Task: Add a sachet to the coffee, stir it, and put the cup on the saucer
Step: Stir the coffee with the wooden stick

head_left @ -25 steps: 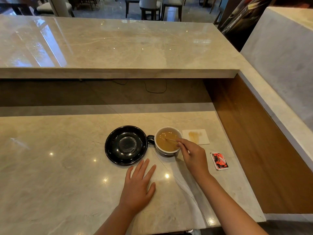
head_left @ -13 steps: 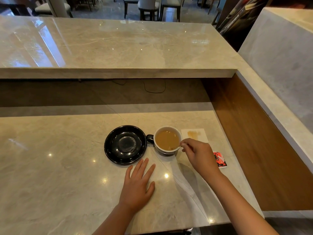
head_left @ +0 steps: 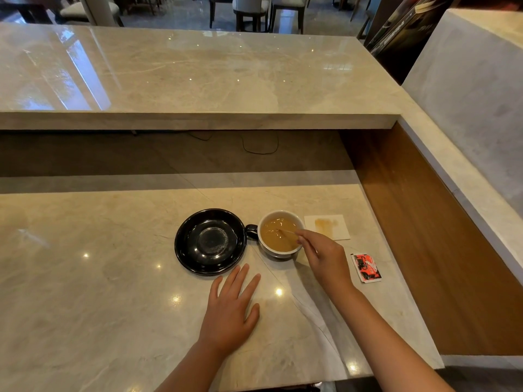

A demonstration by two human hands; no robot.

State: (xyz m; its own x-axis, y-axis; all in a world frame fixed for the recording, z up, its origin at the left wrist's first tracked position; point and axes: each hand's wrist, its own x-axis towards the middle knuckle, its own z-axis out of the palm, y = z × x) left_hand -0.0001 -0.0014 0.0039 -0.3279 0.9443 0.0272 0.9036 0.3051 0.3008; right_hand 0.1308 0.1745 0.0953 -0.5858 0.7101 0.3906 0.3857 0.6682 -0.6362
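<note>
Pinching a thin stirrer [head_left: 285,231] in coffee cup [head_left: 280,236], right hand [head_left: 322,257], left hand [head_left: 230,309] flat, fingers spread, empty

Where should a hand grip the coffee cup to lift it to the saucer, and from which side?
Grip the cup by its dark handle, coming from the left, over the saucer. The handle points at the saucer, the coffee stands high, and the right hand stirring blocks the other side.

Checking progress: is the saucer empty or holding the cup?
Empty. The black saucer is bare; the cup stands beside it on the counter.
</note>
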